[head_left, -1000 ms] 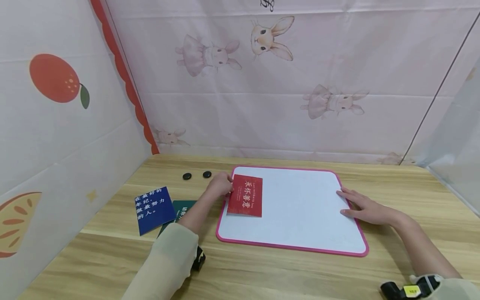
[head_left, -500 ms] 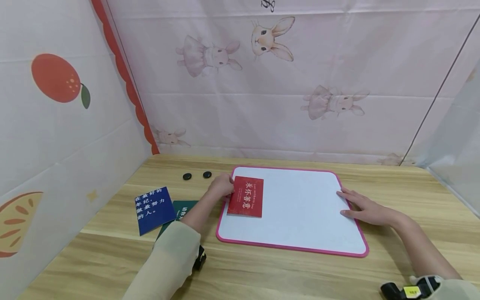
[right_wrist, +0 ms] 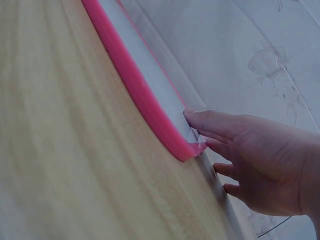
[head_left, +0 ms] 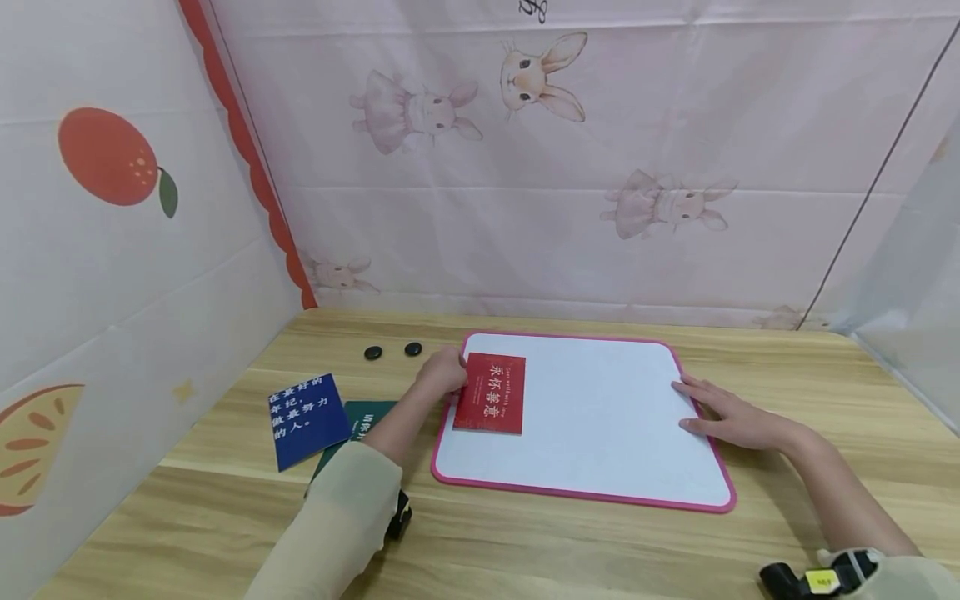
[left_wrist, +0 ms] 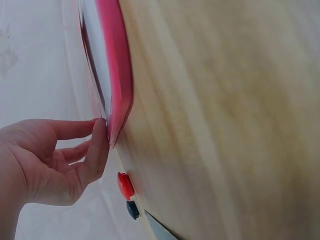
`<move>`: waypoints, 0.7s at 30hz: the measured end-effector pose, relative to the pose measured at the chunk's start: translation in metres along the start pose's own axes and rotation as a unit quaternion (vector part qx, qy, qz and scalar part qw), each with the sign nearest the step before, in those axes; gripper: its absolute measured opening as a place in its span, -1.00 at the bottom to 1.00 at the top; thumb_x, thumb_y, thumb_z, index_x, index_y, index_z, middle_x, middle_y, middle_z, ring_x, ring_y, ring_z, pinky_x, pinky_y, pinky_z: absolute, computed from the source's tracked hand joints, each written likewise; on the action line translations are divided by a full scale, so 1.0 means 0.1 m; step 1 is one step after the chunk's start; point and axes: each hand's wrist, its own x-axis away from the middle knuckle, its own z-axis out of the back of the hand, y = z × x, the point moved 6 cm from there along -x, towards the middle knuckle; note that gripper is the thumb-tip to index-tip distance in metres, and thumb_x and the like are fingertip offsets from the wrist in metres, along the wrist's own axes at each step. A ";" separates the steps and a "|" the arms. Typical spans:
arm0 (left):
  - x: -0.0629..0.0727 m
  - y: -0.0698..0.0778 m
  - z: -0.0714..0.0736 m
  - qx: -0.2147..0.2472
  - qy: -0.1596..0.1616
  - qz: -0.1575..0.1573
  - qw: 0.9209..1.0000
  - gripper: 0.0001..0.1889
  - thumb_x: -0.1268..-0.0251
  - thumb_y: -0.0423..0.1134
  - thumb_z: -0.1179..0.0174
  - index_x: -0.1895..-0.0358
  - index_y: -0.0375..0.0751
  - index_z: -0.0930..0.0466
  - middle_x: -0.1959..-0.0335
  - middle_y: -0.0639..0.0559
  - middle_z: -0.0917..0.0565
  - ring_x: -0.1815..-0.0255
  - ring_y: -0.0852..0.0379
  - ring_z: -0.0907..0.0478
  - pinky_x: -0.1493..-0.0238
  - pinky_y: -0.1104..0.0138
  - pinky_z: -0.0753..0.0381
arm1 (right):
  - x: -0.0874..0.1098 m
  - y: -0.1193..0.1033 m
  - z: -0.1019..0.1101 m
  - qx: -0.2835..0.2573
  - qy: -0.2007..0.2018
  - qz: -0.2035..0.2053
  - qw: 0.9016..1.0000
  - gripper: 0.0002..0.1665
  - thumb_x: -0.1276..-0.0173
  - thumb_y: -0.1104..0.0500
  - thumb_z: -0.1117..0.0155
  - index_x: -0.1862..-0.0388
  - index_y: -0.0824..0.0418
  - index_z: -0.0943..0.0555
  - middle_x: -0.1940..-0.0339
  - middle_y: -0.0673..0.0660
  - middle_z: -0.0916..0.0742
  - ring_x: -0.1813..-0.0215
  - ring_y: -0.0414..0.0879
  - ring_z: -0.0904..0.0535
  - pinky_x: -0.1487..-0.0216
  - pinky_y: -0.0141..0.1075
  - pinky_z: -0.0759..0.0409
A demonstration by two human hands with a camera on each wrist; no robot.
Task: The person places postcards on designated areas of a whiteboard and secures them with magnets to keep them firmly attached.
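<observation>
The wooden table (head_left: 570, 550) bore a pink-rimmed whiteboard (head_left: 600, 417). The right hand (head_left: 726, 417), fingers extended, touched the board's right edge. The left hand (head_left: 442, 372) pinched a red card (head_left: 491, 393) between thumb and finger at its left edge; that card was over the board's left side. Farther left, a blue card (head_left: 310, 421) adjoined a partly hidden green card (head_left: 369, 417). Two black discs (head_left: 413, 349) lay behind.

Head: behind grip, facing forward-down
Left wrist: close beside left hand (left_wrist: 50, 162)
Right wrist: close beside right hand (right_wrist: 262, 160)
All share: board (head_left: 600, 417)
</observation>
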 end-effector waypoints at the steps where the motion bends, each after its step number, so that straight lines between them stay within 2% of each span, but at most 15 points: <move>1: 0.00 0.00 0.00 -0.002 0.000 0.002 1.000 -0.70 -0.24 -0.40 -0.11 -0.04 -0.38 -0.46 0.23 -0.18 -0.51 0.46 0.07 -0.49 0.55 0.38 -0.50 | 0.00 0.00 0.00 0.000 0.000 0.000 1.000 -0.15 -0.28 0.03 -0.19 -0.39 0.39 -0.08 -0.38 0.49 -0.02 -0.34 0.45 0.23 -0.14 0.38 0.18; 7: 0.00 0.00 0.00 -0.005 0.001 0.003 1.000 -0.67 -0.24 -0.39 -0.11 -0.07 -0.37 -0.44 0.17 -0.19 -0.51 0.49 0.08 -0.48 0.57 0.40 -0.48 | 0.00 -0.03 0.00 0.002 0.000 0.003 1.000 -0.15 -0.28 0.04 -0.19 -0.38 0.41 -0.08 -0.37 0.51 -0.02 -0.33 0.46 0.22 -0.14 0.37 0.17; 15: -0.01 0.01 -0.01 -0.021 0.005 -0.005 1.000 -0.67 -0.25 -0.40 -0.07 -0.08 -0.39 -0.45 0.26 -0.17 -0.51 0.61 0.14 -0.43 0.63 0.41 -0.47 | 0.00 -0.03 0.00 0.000 0.001 0.000 1.000 -0.15 -0.27 0.04 -0.20 -0.38 0.40 -0.09 -0.37 0.50 -0.03 -0.34 0.45 0.22 -0.15 0.37 0.17; 21: -0.04 -0.02 0.00 0.005 0.003 -0.005 1.000 -0.62 -0.23 -0.40 -0.10 -0.13 -0.37 -0.42 0.29 -0.15 -0.52 0.65 0.14 -0.40 0.65 0.41 -0.46 | -0.01 -0.01 0.00 0.003 0.000 0.003 1.000 -0.15 -0.27 0.05 -0.20 -0.38 0.40 -0.09 -0.37 0.51 -0.04 -0.33 0.45 0.21 -0.15 0.36 0.17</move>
